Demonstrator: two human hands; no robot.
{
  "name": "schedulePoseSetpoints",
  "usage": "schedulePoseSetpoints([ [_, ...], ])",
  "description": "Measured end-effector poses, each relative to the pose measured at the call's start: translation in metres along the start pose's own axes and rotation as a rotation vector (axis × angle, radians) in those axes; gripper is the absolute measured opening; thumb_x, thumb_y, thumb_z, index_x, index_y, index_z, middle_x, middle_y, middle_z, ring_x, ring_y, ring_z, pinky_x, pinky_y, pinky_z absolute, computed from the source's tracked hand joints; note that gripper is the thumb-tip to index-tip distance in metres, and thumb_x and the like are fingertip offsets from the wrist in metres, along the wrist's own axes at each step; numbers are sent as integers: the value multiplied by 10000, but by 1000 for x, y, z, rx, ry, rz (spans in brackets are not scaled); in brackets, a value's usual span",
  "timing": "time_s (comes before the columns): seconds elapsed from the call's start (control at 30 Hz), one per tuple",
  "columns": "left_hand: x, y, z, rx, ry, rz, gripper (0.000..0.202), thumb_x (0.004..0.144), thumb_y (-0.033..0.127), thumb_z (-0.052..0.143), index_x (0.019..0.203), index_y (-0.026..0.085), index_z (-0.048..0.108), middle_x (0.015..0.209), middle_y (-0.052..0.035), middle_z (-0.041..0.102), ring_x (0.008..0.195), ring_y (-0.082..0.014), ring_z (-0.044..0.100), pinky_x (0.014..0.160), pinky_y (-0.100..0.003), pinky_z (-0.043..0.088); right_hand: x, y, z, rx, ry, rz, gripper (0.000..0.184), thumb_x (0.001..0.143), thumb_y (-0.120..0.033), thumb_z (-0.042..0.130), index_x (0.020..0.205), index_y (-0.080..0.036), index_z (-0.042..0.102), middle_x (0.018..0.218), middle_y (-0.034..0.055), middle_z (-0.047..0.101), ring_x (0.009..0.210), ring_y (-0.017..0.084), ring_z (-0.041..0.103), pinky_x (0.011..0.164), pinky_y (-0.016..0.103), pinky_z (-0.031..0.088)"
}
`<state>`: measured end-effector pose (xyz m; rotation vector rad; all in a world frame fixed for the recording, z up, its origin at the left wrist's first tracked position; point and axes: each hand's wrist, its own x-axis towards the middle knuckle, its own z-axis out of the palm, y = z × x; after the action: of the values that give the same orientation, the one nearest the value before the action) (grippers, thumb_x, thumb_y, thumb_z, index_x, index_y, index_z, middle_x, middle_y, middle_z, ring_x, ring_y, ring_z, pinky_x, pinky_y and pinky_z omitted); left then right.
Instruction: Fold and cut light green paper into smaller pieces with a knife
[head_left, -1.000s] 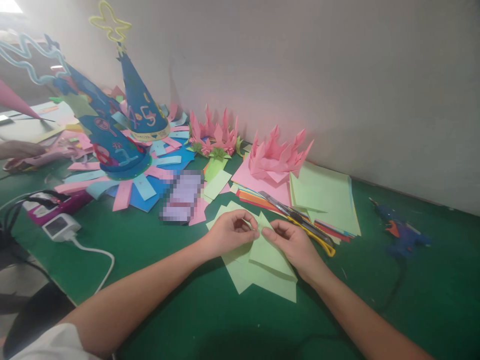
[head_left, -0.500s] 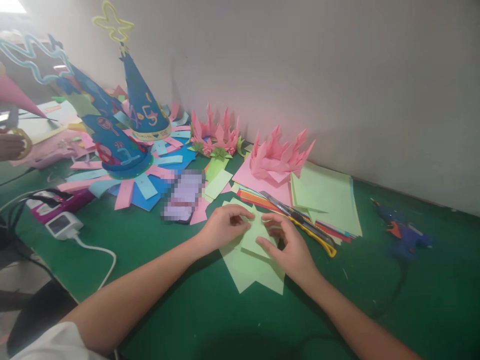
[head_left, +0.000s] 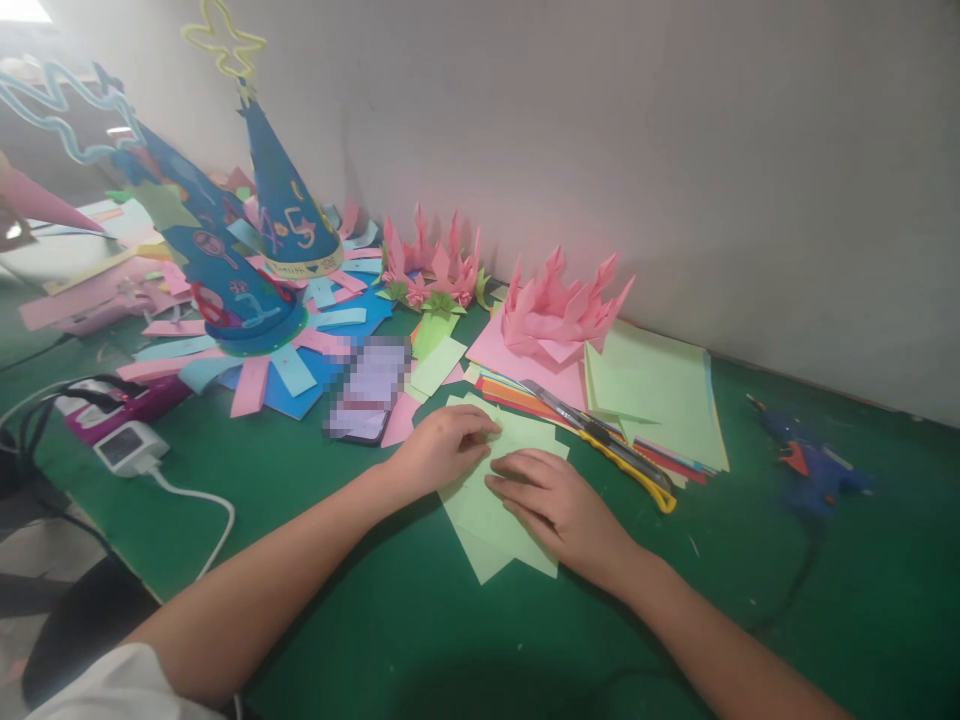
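Observation:
Several light green paper sheets (head_left: 487, 530) lie overlapping at different angles on the green table in front of me. My left hand (head_left: 442, 450) rests at their left side, its fingers curled together at the paper; the thumb is mostly hidden. Across the upper sheet lies my right hand (head_left: 562, 500), fingers stretched out and flat, pressing on the paper. Both hands cover part of the sheets, so any folds beneath them are hard to see. A yellow-handled utility knife (head_left: 619, 455) is just beyond my right hand.
Beyond the sheets stand pink paper crowns (head_left: 559, 320) and a coloured paper stack (head_left: 660, 380). Left are a phone (head_left: 369, 390), decorated blue cone hats (head_left: 232, 270) and a power strip (head_left: 135, 405) with a white charger (head_left: 131, 447). A blue glue gun (head_left: 814, 465) lies right.
The raised folded green paper now lies flat. My right hand has moved down and left, from gripping its edge to resting flat on it. A person's hand at the far left has shifted away.

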<state>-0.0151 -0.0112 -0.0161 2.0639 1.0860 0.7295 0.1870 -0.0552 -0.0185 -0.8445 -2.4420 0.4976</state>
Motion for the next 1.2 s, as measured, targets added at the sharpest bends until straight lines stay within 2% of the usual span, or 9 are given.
schedulePoseSetpoints([
  [0.17, -3, 1, -17, 123, -156, 75, 328, 764, 205, 683, 1089, 195, 639, 1100, -90, 570, 1018, -221, 546, 897, -361, 454, 0, 1, 0, -22, -7, -11, 265, 928, -174, 450, 1116, -219, 632, 1101, 88, 637, 1029, 213, 558, 872, 414, 477],
  [0.27, -5, 2, -28, 183, -304, 90, 530, 721, 280, 747, 1214, 224, 562, 1222, -95, 500, 1184, -273, 440, 1001, -415, 381, 0, 1, 1, -45, -6, -24, 275, 934, -186, 433, 1118, -234, 631, 1099, 94, 638, 1036, 218, 562, 866, 425, 484],
  [0.37, -7, 3, -34, 213, -401, 100, 665, 709, 315, 759, 1306, 269, 470, 1345, -78, 421, 1260, -294, 362, 1038, -441, 334, 0, 1, 0, -62, -7, -27, 283, 937, -197, 423, 1124, -239, 631, 1099, 100, 640, 1042, 223, 565, 855, 427, 493],
  [0.53, -7, 6, -36, 270, -443, 74, 672, 742, 327, 728, 1338, 282, 422, 1452, -46, 331, 1294, -298, 306, 1034, -428, 315, -2, 1, 0, -83, -24, -13, 280, 936, -202, 437, 1137, -234, 629, 1127, 96, 634, 1061, 217, 555, 874, 422, 485],
  [0.73, -8, 5, -36, 283, -467, 91, 683, 775, 360, 688, 1374, 290, 366, 1474, -29, 329, 1299, -278, 321, 1032, -404, 275, -2, 1, -1, -104, -27, -18, 272, 928, -198, 464, 1137, -223, 637, 1206, 73, 628, 1098, 203, 546, 901, 387, 481],
  [1.2, -8, 1, -35, 258, -481, 75, 701, 779, 384, 678, 1387, 280, 347, 1496, -20, 303, 1316, -269, 303, 1046, -382, 239, -1, 0, -1, -126, -22, -31, 280, 934, -211, 453, 1138, -223, 644, 1203, 59, 642, 1074, 206, 570, 887, 395, 507],
])
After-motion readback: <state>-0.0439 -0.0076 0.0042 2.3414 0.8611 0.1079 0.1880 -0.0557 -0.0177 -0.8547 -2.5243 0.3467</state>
